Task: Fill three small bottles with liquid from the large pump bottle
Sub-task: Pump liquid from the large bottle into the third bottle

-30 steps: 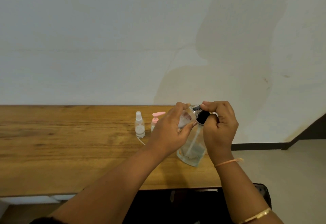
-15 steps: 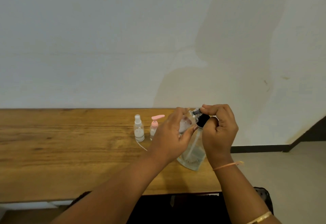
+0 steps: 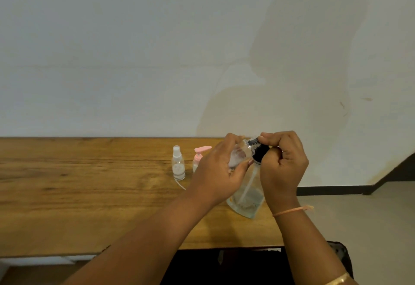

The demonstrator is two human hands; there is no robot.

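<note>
Where the grained wooden table [image 3: 89, 195] ends on the right, I see the large pump bottle [image 3: 246, 197] standing, clear plastic. The right hand [image 3: 284, 165] curls round its black pump head [image 3: 261, 151]; the left hand [image 3: 219, 172] grips a small clear bottle [image 3: 239, 155] tilted at the nozzle. Left of them stand a clear spray bottle [image 3: 178, 164] and a pink-topped bottle [image 3: 198, 156], half hidden by that hand

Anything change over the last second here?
Nothing visibly changed beyond a slight camera shift. The left hand still holds a small bottle up to the pump head, which the right hand still grips. The large bottle, spray bottle and pink pump bottle stay put on the table.
</note>
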